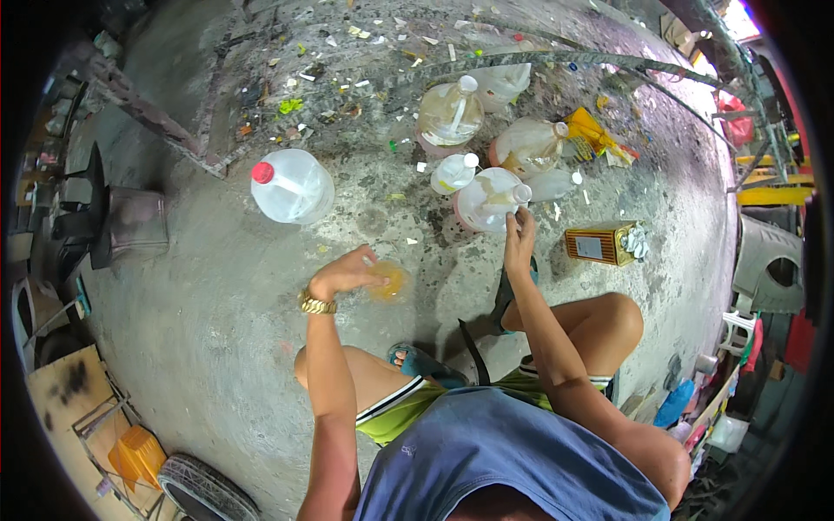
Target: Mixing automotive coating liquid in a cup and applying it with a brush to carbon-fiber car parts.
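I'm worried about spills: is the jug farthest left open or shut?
Shut: the jug has a red cap over its mouth.

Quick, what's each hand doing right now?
Left hand: closed on a blurred yellowish container.
Right hand: fingertips at the top of a jug; grip can't be told.

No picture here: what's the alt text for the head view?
A person's left hand holds a blurred orange item, while the right hand is at the neck of a white-capped jug. More jugs and bottles cluster nearby, a red-capped jug stands to the left, and a striped tin sits to the right.
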### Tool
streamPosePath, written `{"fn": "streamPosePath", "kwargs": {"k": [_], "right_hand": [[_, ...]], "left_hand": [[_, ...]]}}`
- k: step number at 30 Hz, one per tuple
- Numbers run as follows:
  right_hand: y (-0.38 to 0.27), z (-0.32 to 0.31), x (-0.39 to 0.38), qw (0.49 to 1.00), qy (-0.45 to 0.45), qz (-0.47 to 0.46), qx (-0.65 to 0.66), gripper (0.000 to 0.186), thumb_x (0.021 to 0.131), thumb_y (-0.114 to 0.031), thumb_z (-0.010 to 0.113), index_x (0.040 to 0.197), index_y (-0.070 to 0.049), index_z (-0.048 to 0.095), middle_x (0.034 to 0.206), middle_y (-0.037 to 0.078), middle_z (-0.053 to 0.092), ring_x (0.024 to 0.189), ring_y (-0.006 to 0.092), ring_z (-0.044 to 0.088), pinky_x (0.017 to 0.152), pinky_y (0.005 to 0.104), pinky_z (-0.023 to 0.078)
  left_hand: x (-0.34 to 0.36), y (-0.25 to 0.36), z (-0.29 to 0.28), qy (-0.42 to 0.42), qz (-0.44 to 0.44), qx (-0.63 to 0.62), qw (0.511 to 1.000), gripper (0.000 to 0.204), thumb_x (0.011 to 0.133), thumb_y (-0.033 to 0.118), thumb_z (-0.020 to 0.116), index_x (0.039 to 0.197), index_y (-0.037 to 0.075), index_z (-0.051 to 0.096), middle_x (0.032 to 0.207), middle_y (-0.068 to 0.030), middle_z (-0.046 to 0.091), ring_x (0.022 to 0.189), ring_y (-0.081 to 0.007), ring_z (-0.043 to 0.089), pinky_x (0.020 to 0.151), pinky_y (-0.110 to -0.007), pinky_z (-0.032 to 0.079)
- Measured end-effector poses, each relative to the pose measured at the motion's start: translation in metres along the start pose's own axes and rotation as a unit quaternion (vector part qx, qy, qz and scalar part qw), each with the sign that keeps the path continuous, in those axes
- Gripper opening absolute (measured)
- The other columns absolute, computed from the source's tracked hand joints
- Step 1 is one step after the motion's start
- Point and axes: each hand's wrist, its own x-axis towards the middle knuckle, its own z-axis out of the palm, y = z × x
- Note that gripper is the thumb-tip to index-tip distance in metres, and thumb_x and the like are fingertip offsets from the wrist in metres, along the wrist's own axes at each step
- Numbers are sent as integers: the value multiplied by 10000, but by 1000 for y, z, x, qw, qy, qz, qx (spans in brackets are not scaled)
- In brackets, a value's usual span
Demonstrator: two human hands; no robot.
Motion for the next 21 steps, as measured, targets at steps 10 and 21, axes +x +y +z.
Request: {"fn": "streamPosePath", "kwargs": {"k": [10, 21], "right_hand": [[-45, 5, -10, 996, -45, 5, 77, 331, 996, -301, 493, 892, 9, 544, 800, 57, 550, 763, 130, 474, 713, 288, 393], [-113, 61, -6, 948, -313, 2, 56, 567, 965, -376, 555, 1237, 119, 519, 838, 111, 645, 708, 142, 576, 661, 304, 483]], "left_hand": [[13, 2, -1, -37, 15, 58, 998, 739, 673, 547, 804, 1127, 35, 526, 948, -145, 625, 903, -244, 591, 771, -341, 471], [-2, -14, 5, -16, 29, 50, 998, 578, 698, 464, 815, 980, 39, 544, 826, -38, 553, 768, -161, 506, 679, -306, 445]]}}
